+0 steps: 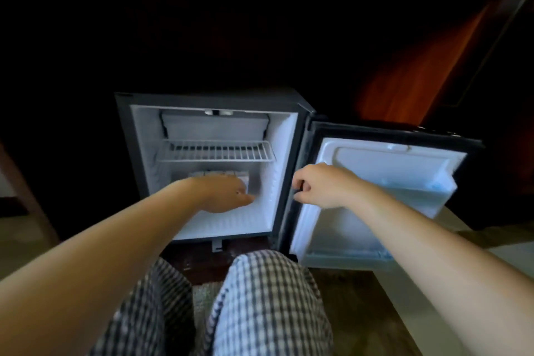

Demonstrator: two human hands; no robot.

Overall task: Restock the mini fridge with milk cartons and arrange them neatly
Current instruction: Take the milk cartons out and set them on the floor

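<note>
The mini fridge (144, 153) stands open on the floor in front of me, white inside. Its door (384, 170) swings out to the right. A row of pale milk cartons (213, 174) stands at the back of the lower compartment, below the wire shelf (216, 150). My left hand (228, 193) reaches into the lower compartment and rests against the front of the cartons, covering most of them; whether it grips one I cannot tell. My right hand (320, 185) is curled around the fridge's right front edge, near the door hinge.
A small freezer box (215, 126) sits at the top of the fridge. The door holds a shelf rail (427, 193). My knees in checked trousers (260, 298) are just before the fridge. Dark wooden furniture (419, 75) rises behind on the right.
</note>
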